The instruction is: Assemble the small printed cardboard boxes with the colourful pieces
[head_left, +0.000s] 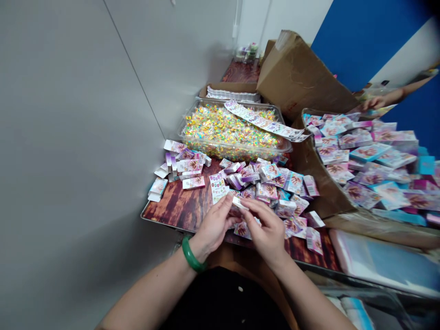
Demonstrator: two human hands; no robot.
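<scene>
Above the table's front edge, my left hand (pixel 213 225) and my right hand (pixel 268 231) are closed on a small white carton (pixel 239 204), the left from one side and the right from the other. Their fingers cover most of the carton. A printed sheet (pixel 217 185) with small coloured pictures shows just beyond my left fingertips; whether it is held or lies on the table I cannot tell. Behind my hands lies a heap of small printed cartons (pixel 271 190) in purple, pink and blue. More cartons (pixel 188 166) stand in a cluster to the left, some with raised flaps.
A clear tub (pixel 206 141) of colourful wrapped pieces stands at the back, a printed strip (pixel 263 121) across it. To the right, a big cardboard box (pixel 305 169) is full of cartons, with plastic bags (pixel 388 263) below. Another person's hand (pixel 374 103) shows beyond.
</scene>
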